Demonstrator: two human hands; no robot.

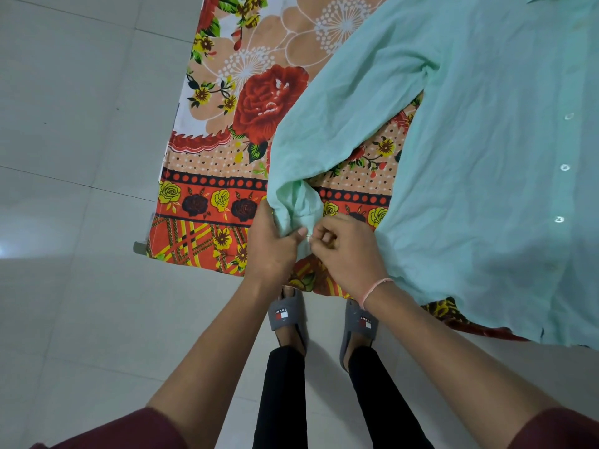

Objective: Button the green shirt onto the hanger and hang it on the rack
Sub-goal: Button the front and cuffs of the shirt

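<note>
The light green shirt (pixel 486 150) lies spread front up on a floral cloth, its white buttons running down the right side. One long sleeve (pixel 340 102) stretches toward me, ending in a bunched cuff (pixel 296 205). My left hand (pixel 272 251) grips the cuff from the left. My right hand (pixel 346 251) pinches the cuff edge from the right, fingers curled, touching the left thumb. No hanger or rack is in view.
A red and orange floral cloth (pixel 227 131) covers the raised surface under the shirt, and its near edge hangs by my legs. Pale floor tiles (pixel 71 157) lie to the left. My feet in grey slides (pixel 287 315) stand below the hands.
</note>
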